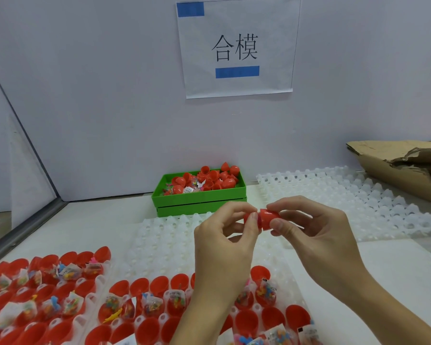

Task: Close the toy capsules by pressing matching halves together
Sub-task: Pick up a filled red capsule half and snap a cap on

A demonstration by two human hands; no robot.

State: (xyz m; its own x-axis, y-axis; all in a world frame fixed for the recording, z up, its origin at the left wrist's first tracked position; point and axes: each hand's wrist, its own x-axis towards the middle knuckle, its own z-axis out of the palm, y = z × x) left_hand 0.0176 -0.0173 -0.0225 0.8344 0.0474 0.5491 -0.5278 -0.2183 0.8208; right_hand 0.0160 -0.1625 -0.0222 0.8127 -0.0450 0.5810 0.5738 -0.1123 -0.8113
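Two red capsule halves meet mid-air above the white trays, seam w/ a slight gap. Left hand pinches one half, right hand grips the other. Step: closing. Next, I judge: squeeze straight till seated. Open halves w/ toys wait below; green bin behind.

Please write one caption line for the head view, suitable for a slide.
Left hand and right hand press two red capsule halves together above white trays, green bin behind.
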